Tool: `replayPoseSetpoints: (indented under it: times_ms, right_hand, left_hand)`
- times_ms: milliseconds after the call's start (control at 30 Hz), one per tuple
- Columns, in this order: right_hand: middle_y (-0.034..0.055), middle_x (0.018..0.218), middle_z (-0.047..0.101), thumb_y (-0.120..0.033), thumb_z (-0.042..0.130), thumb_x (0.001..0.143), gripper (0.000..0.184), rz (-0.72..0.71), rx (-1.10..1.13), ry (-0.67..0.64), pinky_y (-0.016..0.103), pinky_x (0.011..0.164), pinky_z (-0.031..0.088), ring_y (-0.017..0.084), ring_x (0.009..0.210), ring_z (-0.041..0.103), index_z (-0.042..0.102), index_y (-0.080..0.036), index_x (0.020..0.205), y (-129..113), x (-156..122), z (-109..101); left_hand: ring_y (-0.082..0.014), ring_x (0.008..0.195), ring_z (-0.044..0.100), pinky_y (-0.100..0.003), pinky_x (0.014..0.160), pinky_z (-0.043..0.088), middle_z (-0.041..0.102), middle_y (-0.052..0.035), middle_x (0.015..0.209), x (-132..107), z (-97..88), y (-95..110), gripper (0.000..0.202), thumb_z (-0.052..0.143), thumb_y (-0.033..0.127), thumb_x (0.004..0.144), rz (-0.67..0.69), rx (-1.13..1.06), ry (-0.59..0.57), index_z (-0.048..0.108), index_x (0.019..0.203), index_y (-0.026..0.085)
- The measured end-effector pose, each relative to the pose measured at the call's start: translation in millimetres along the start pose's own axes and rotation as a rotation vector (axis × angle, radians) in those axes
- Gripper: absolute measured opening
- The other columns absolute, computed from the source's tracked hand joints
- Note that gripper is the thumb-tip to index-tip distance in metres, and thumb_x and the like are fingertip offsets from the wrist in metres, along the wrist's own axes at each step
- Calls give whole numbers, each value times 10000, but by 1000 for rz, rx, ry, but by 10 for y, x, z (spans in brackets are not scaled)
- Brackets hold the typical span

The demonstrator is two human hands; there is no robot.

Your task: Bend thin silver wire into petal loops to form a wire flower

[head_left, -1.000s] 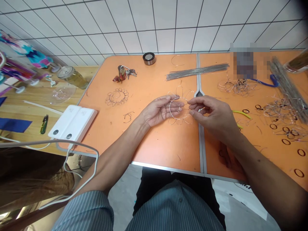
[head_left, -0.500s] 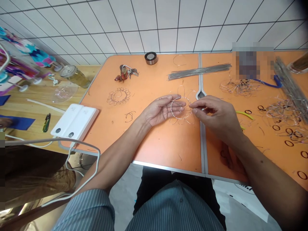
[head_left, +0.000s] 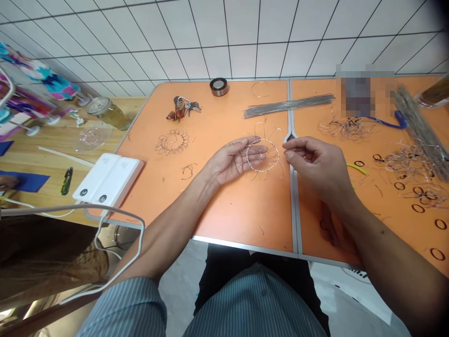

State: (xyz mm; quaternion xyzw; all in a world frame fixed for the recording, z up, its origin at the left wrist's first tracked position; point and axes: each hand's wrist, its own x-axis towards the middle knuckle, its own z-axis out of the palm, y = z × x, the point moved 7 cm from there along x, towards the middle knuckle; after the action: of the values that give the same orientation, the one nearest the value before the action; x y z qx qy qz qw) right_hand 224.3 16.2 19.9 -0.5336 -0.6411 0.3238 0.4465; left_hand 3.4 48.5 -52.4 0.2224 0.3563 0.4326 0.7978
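Observation:
My left hand (head_left: 233, 161) is turned palm up over the table, its thumb and forefinger closed on a thin wire ring (head_left: 263, 170) with looped petals. The other fingers lie behind the ring. Just right of it, my right hand (head_left: 315, 161) is closed in a pinch. Whatever thin piece may be between those fingertips is too fine to make out. A similar looped wire ring (head_left: 171, 142) lies on the orange table (head_left: 217, 213) to the left, above a small coil of dark wire (head_left: 189, 171).
Behind the hands lies a bundle of straight wires (head_left: 289, 106). Keys (head_left: 184, 108) and a tape roll (head_left: 219, 86) are farther back. Tangled wire (head_left: 345, 126) and dark rings (head_left: 417, 208) spread at right. White power banks (head_left: 108, 178) with a cable (head_left: 141, 234) sit left.
My right hand has moved slightly right, away from the wire ring. The left hand keeps its hold on the ring, nearly still. The view has shifted a little.

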Motion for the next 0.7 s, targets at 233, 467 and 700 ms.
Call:
replayPoseSetpoints:
  times_ms: [233, 467, 700]
  right_hand:
    - [40, 864, 831, -274, 876, 955, 54, 259, 102, -101, 317, 671, 591, 191, 743, 752, 856, -227, 973, 179, 51, 31]
    - [47, 839, 831, -383, 841, 1034, 256, 318, 69, -199, 314, 646, 493, 165, 696, 669, 835, -233, 827, 216, 41, 83]
    - [22, 734, 743, -386, 857, 1017, 304, 402, 130, -224, 295, 621, 444, 138, 639, 579, 810, -225, 763, 238, 22, 116]
  left_hand:
    - [-223, 909, 928, -319, 951, 746, 929, -155, 1101, -7, 17, 9, 387, 542, 215, 1228, 4, -3, 0, 791, 1507, 116]
    - [-212, 905, 928, -304, 954, 743, 929, -144, 1096, -12, 34, -9, 384, 556, 231, 1224, 14, -22, 5, 775, 1523, 129]
    - [-216, 946, 927, -319, 1010, 734, 929, -159, 1125, -24, 60, -30, 344, 560, 234, 1221, 29, 6, -11, 816, 1422, 124]
